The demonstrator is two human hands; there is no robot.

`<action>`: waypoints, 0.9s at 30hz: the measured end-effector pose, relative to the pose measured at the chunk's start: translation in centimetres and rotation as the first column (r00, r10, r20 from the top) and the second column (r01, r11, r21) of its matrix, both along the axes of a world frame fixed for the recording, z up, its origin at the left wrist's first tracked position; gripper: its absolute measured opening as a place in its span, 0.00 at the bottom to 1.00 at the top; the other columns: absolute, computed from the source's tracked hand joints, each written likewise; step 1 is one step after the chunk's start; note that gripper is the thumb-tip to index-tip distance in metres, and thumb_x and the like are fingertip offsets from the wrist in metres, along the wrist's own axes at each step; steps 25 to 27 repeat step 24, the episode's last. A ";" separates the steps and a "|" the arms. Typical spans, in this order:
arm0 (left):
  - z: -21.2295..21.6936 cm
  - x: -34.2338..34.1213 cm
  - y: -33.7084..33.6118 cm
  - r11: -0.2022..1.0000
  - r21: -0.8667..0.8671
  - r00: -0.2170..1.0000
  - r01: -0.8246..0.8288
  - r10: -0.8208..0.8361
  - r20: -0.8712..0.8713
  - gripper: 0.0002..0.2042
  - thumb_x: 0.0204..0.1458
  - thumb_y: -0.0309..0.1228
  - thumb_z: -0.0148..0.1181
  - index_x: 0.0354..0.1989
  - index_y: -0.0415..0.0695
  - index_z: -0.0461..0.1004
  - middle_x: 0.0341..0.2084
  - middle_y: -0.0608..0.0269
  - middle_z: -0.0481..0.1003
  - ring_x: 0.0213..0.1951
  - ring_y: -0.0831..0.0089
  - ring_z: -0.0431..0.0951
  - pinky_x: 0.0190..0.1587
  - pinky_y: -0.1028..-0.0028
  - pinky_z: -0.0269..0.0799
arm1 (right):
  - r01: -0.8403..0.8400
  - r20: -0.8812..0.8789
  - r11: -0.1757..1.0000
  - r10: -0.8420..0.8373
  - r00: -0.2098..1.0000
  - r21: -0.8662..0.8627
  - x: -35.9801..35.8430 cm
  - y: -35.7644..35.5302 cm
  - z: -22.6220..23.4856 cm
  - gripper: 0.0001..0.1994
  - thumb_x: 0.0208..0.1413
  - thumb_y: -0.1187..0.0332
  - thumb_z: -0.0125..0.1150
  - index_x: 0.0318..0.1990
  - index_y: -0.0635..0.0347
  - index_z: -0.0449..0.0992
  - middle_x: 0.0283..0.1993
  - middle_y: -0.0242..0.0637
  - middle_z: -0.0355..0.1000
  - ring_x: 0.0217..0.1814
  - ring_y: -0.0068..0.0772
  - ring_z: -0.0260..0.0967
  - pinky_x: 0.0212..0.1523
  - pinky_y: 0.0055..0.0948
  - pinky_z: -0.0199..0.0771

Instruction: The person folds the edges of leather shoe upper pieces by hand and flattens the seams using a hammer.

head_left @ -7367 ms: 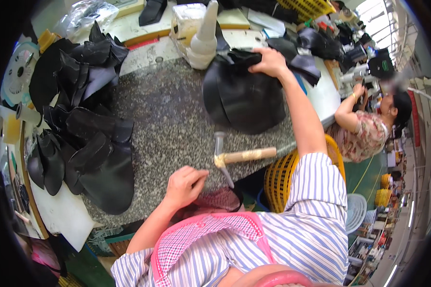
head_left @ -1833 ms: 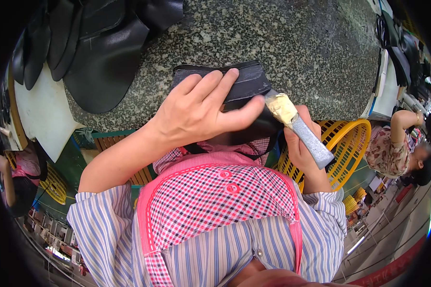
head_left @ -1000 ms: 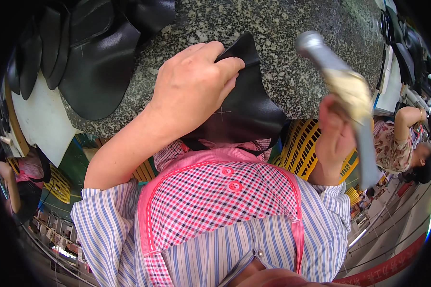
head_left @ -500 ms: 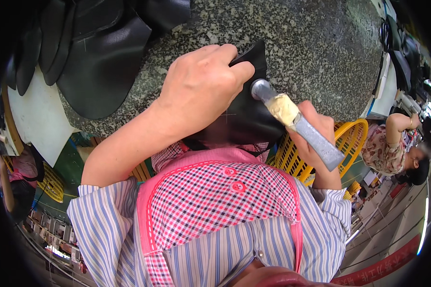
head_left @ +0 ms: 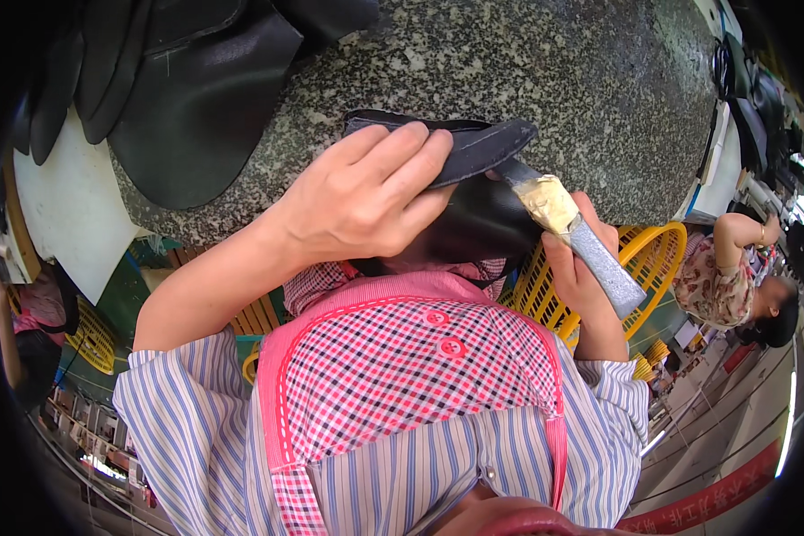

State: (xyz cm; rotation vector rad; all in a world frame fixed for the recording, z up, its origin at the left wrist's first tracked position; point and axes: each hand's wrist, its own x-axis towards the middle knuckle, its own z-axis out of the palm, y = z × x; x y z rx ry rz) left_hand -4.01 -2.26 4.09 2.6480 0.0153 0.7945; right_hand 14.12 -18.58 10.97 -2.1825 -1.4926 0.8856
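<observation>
My left hand [head_left: 357,192] is closed on a black leather piece [head_left: 482,223] at the near edge of the stone slab [head_left: 590,98]. The piece's upper edge is turned over, showing a dull dark-grey underside with a pale line along it. Below the fold, its smooth shiny face hangs toward my apron. In my right hand [head_left: 582,277] is a hammer [head_left: 606,268] with a grey metal body and a yellowish wrapping round its middle. The hammer's round striking end is hidden behind the turned-over flap, so I cannot tell whether it touches the leather.
More black leather pieces [head_left: 205,116] lie overlapped at the far left of the slab. A yellow plastic basket [head_left: 657,259] stands below its right edge. At the left is a white sheet [head_left: 71,219]. Another person [head_left: 719,277] sits at the right, beyond the basket.
My left hand has turned the leather's edge over, exposing the dull underside. The hammer's round end, visible on the leather before, is now behind the flap. My right hand has hardly moved.
</observation>
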 end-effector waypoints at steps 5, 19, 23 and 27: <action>0.2 1.6 0.9 0.951 -0.285 0.991 -0.118 0.095 -0.093 0.09 0.33 0.24 0.62 0.27 0.40 0.75 0.25 0.59 0.70 0.27 0.63 0.71 0.27 0.71 0.69 | 0.058 -0.013 0.998 -0.058 0.998 -0.002 0.3 0.7 0.8 0.10 0.41 0.74 0.63 0.32 0.60 0.68 0.21 0.43 0.68 0.24 0.44 0.71 0.23 0.32 0.69; 1.3 2.1 1.6 0.947 -0.275 0.969 -0.166 0.106 -0.222 0.08 0.34 0.23 0.63 0.26 0.43 0.75 0.24 0.60 0.69 0.29 0.63 0.72 0.29 0.69 0.70 | 0.097 -0.057 0.983 -0.089 0.994 0.159 0.6 2.8 0.8 0.05 0.52 0.72 0.54 0.34 0.64 0.69 0.22 0.38 0.64 0.19 0.22 0.61 0.20 0.23 0.60; 1.1 2.3 2.3 0.906 -0.397 0.966 -0.150 0.048 -0.255 0.07 0.35 0.24 0.62 0.26 0.44 0.75 0.24 0.60 0.70 0.28 0.62 0.72 0.29 0.69 0.70 | -0.096 0.030 0.986 0.100 0.995 -0.135 0.5 2.7 2.0 0.07 0.48 0.71 0.59 0.32 0.62 0.67 0.22 0.42 0.62 0.19 0.34 0.66 0.22 0.26 0.62; 1.1 2.3 2.4 0.910 -0.395 0.966 -0.129 0.025 -0.257 0.07 0.35 0.24 0.62 0.26 0.45 0.75 0.24 0.60 0.70 0.28 0.62 0.72 0.28 0.69 0.70 | -0.088 0.045 0.987 0.095 0.994 -0.132 0.4 2.2 1.7 0.08 0.48 0.70 0.59 0.32 0.62 0.67 0.22 0.42 0.63 0.20 0.34 0.67 0.22 0.26 0.62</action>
